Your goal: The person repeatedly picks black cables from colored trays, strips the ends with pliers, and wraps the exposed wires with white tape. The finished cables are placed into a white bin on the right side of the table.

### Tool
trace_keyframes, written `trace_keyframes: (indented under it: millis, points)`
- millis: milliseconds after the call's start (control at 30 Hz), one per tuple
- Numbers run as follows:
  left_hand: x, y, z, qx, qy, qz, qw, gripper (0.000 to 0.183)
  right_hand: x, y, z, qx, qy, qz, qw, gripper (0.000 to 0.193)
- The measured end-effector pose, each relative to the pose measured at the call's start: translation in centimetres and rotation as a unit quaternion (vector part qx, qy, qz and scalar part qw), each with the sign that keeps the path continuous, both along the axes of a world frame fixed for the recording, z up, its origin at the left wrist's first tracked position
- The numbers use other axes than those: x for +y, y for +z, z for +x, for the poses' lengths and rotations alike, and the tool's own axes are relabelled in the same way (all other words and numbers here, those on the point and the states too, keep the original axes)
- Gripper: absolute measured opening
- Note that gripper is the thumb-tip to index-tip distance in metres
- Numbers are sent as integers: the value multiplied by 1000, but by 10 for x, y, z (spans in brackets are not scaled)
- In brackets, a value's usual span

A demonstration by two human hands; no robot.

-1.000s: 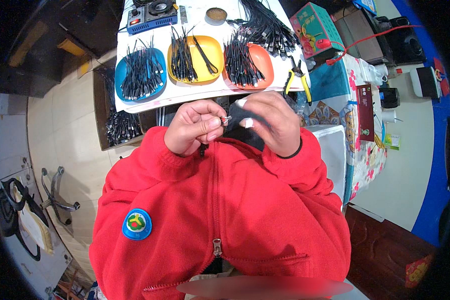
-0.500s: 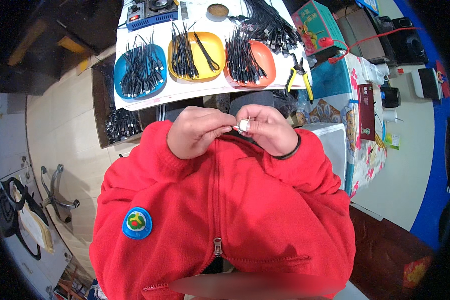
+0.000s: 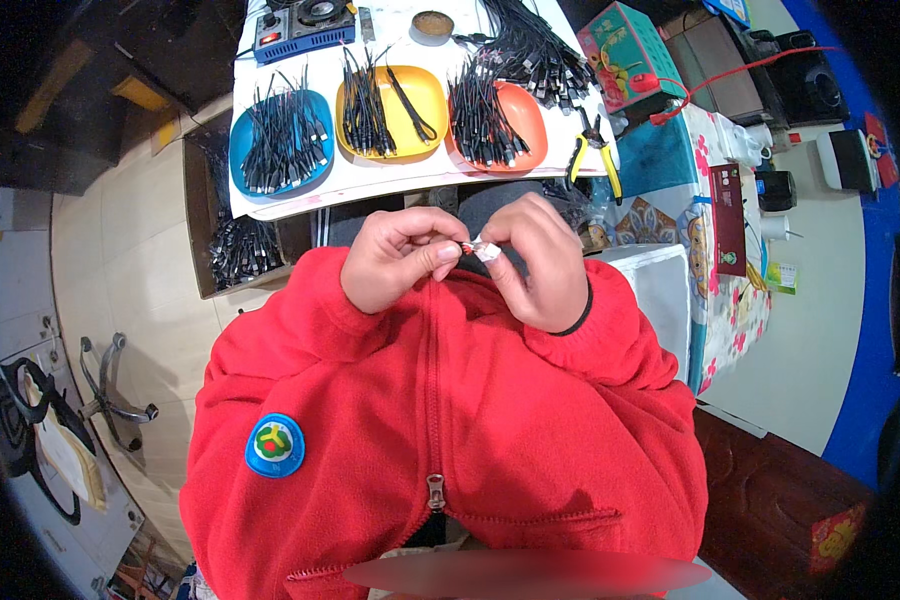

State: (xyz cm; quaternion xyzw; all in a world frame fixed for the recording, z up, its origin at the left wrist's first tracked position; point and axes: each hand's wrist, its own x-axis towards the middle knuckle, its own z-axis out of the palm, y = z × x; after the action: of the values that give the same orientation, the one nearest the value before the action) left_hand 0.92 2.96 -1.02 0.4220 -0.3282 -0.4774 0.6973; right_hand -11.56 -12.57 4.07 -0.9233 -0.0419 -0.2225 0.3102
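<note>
In front of my chest, my left hand is closed in a pinch, thumb against index finger, on a small red piece. My right hand pinches a small white crinkled piece that looks like a wrapper. The two pieces meet between my fingertips; whether they are joined I cannot tell. Beyond my hands, bundles of short black cables lie on a blue plate, a yellow plate and an orange plate.
Yellow-handled pliers lie at the right edge of the white table. Behind are more black cables, a round tin and a blue device with a knob. A box of cables stands below left, and a green-and-pink carton at right.
My right hand has turned and its fingers now point more downward over the white piece. A red piece now shows at my left fingertips. My view has shifted slightly.
</note>
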Motion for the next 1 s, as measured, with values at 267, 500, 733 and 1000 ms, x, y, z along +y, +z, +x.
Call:
trace_keyframes:
  millis: [267,500,733,1000]
  points:
    - [-1,-8,-1,110,-11,-45,993,11,-11,-8,-7,236,74,513,822,17]
    - [-5,-8,-1,347,-136,-48,927,11,-19,-9,12,-63,118,155,979,17]
    - [-5,-1,-4,387,-198,-53,899,12,-9,-6,7,-94,83,71,990,19]
    - [0,7,-5,97,-5,-6,995,16,1,-27,6,4,43,350,936,13]
